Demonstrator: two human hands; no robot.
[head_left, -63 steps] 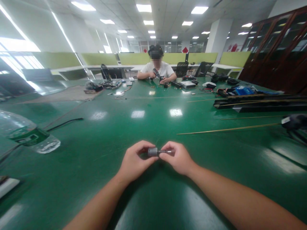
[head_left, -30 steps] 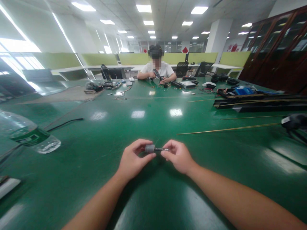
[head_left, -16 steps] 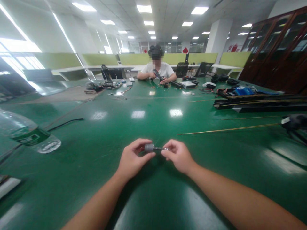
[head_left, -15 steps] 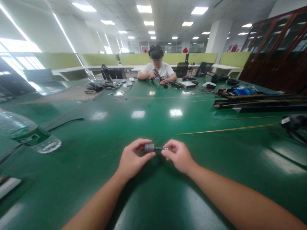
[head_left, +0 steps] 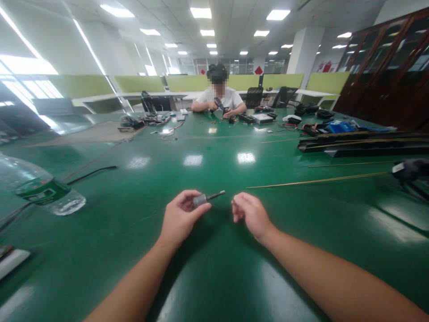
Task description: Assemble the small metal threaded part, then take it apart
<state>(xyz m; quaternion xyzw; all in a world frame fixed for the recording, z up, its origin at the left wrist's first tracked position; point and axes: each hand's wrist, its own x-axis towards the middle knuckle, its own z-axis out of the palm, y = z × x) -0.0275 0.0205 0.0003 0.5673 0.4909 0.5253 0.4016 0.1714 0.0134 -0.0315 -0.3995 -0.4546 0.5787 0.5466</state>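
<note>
Between the thumb and fingers of my left hand [head_left: 179,217] is a small grey cylinder, like a small motor [head_left: 200,200], with a thin dark shaft [head_left: 214,195] sticking out to the right. The shaft slants up and ends in a lighter tip. My right hand [head_left: 253,214] is apart from it, a short gap to the right, with thumb and index finger pinched together. Whether a small piece sits in that pinch I cannot make out. Both hands are over the green tabletop [head_left: 214,277].
A clear plastic bottle [head_left: 50,194] lies at the left, near a black cable [head_left: 97,171]. Thin brass-coloured rods [head_left: 318,181] and black channels [head_left: 368,145] are on the right. Across the table a person [head_left: 219,96] works among electronic parts.
My right fingers have come off the shaft's end and stand apart from it. My left hand has shifted slightly left, and the shaft now points up to the right instead of level.
</note>
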